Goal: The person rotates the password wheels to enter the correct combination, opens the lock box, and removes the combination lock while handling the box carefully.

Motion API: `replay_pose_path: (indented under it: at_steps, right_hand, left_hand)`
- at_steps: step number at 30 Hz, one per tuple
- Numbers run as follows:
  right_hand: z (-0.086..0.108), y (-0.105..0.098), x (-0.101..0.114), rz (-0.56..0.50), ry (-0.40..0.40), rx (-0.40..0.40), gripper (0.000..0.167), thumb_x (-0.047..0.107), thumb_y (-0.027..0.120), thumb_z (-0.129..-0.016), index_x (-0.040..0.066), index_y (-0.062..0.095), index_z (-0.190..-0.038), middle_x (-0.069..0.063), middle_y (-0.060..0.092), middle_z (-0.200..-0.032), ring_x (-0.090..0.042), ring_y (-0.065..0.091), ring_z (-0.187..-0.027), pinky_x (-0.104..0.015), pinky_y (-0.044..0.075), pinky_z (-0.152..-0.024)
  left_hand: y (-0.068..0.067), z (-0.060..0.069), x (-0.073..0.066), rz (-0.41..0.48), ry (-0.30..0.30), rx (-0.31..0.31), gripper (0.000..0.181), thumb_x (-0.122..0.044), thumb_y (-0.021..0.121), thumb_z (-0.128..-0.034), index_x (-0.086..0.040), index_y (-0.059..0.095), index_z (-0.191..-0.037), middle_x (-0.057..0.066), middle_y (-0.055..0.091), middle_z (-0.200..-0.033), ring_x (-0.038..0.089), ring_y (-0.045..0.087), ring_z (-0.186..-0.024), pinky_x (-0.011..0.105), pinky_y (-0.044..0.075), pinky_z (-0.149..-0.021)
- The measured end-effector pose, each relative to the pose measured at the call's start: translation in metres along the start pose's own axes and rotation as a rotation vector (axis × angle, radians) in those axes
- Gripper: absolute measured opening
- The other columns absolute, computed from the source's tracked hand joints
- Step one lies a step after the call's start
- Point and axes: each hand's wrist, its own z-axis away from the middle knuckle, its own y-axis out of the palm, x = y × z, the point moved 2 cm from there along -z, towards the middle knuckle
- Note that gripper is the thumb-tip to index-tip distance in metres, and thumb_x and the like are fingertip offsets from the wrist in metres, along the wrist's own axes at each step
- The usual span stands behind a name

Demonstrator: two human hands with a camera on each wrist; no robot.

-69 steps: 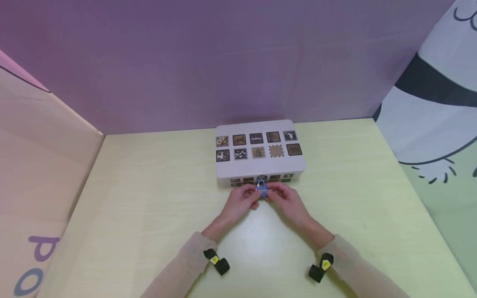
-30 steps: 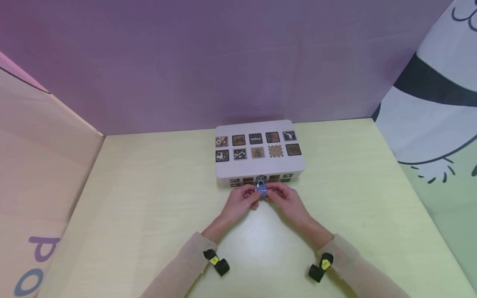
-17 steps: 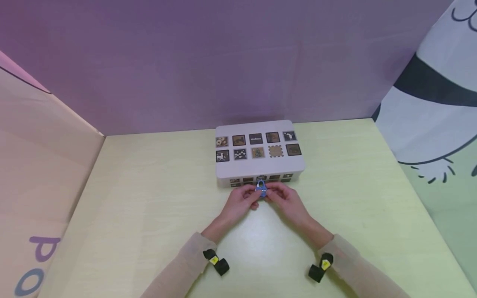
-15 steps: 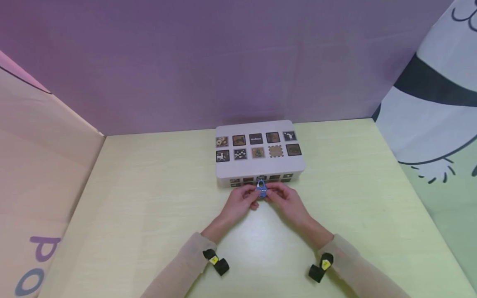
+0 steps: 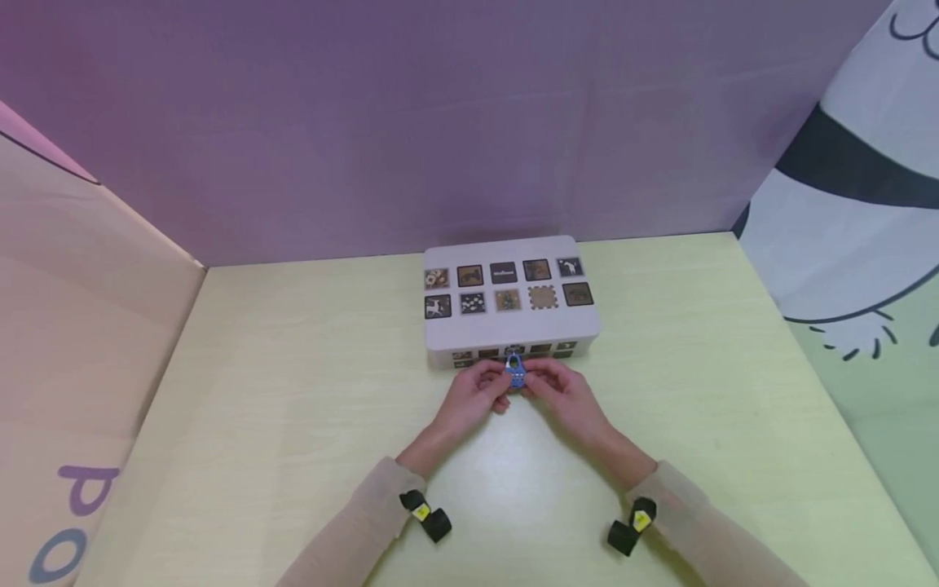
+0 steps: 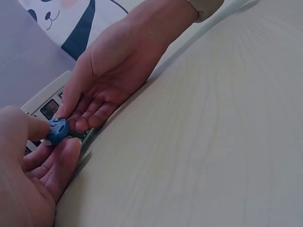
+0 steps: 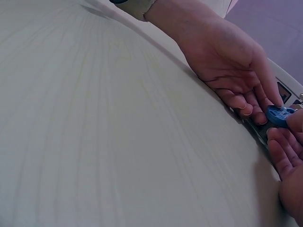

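Observation:
A small blue padlock (image 5: 516, 377) hangs at the front of a white tin box (image 5: 513, 328), its shackle up near the box's latch. White marks run across the lock's face; they are too small to read. My left hand (image 5: 471, 398) pinches the padlock's left side between thumb and fingers. From the other side my right hand (image 5: 568, 399) pinches it too. Close up in the left wrist view, the blue padlock body (image 6: 57, 131) sits between both hands' fingertips. The right wrist view shows the padlock (image 7: 278, 116) partly covered by fingers.
Dark square pictures decorate the box's lid and front. It stands on a pale wooden table (image 5: 308, 391) near the purple back wall (image 5: 381, 130). A panda-print panel (image 5: 866, 220) rises at the right, a pale panel (image 5: 81, 326) at the left.
Both hands stay at the padlock with almost the same hold. The padlock's face has shifted very slightly between the fingers. The box has not moved.

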Motion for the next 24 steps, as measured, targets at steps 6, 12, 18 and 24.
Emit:
replay_pose_path:
  at_steps: [6, 12, 18, 24]
  right_hand:
    - [-0.0002, 0.0001, -0.0012, -0.003, -0.004, 0.002, 0.031, 0.005, 0.058, -0.103, -0.008, 0.058, -0.131, -0.025, 0.065, -0.124, -0.016, 0.068, -0.103, -0.025, 0.059, -0.096]
    - [-0.0002, 0.0002, -0.0020, -0.015, -0.015, 0.007, 0.031, 0.004, 0.058, -0.103, -0.009, 0.057, -0.131, -0.025, 0.065, -0.124, -0.015, 0.068, -0.103, -0.025, 0.059, -0.097]
    - [0.0000, 0.0004, -0.0009, -0.010, -0.017, 0.007, 0.031, 0.004, 0.057, -0.103, -0.010, 0.057, -0.131, -0.026, 0.065, -0.124, -0.013, 0.068, -0.101, -0.024, 0.059, -0.096]
    - [0.0001, 0.0003, 0.0002, 0.001, -0.013, 0.003, 0.031, 0.004, 0.058, -0.103, -0.009, 0.057, -0.131, -0.026, 0.065, -0.125, -0.011, 0.068, -0.102, -0.024, 0.059, -0.096]
  left_hand:
    - [0.0007, -0.0015, 0.0020, 0.009, 0.002, -0.003, 0.028, -0.014, 0.063, -0.1024, 0.006, 0.061, -0.123, 0.015, 0.068, -0.101, 0.014, 0.064, -0.075, 0.025, 0.062, -0.072]
    - [0.0023, -0.0012, 0.0008, 0.007, 0.016, -0.011, 0.027, -0.012, 0.062, -0.1031, 0.008, 0.062, -0.122, 0.015, 0.068, -0.099, 0.012, 0.063, -0.073, 0.023, 0.062, -0.069]
    - [0.0028, -0.0006, 0.0006, -0.006, 0.012, -0.021, 0.026, -0.011, 0.062, -0.1032, 0.008, 0.062, -0.121, 0.015, 0.069, -0.097, 0.012, 0.063, -0.072, 0.023, 0.062, -0.068]
    - [0.0025, -0.0003, 0.0000, -0.014, 0.011, -0.010, 0.027, -0.011, 0.061, -0.1034, 0.008, 0.061, -0.122, 0.016, 0.068, -0.100, 0.012, 0.063, -0.073, 0.023, 0.062, -0.069]
